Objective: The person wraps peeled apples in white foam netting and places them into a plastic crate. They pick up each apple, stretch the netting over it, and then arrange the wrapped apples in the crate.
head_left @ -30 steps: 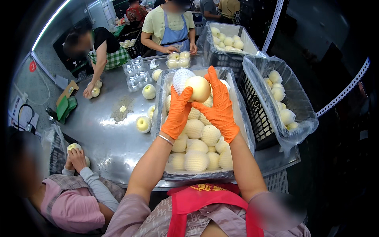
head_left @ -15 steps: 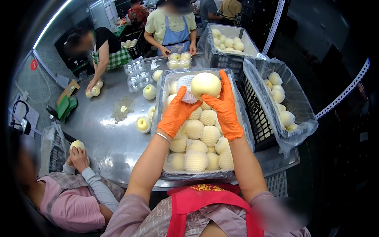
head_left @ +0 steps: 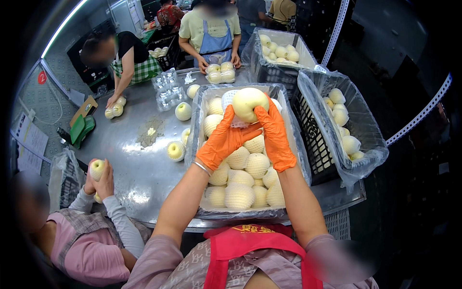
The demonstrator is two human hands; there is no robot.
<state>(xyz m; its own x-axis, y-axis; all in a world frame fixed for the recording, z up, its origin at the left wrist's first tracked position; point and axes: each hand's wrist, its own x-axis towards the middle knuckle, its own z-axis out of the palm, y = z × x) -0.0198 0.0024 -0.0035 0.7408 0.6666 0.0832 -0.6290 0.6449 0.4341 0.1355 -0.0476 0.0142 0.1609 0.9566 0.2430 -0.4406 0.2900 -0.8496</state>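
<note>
Both my hands wear orange gloves and hold one pale yellow pear (head_left: 249, 102) above a plastic-lined crate (head_left: 288, 130). My left hand (head_left: 225, 139) grips the white foam net sleeve (head_left: 230, 98) half pulled off the fruit's left side. My right hand (head_left: 275, 134) cups the pear from the right and below. The crate beneath is filled with several pears (head_left: 240, 195) wrapped in white foam nets.
A steel table (head_left: 139, 168) carries loose bare pears (head_left: 175, 151), clear plastic trays (head_left: 167, 87) and scraps. Two more lined crates (head_left: 337, 120) of pears stand to the right and behind. A person (head_left: 91, 231) at lower left holds a pear; others work across the table.
My hands lifted the pear slightly higher and farther back over the crate. The foam net slid further off to the left, baring more of the fruit.
</note>
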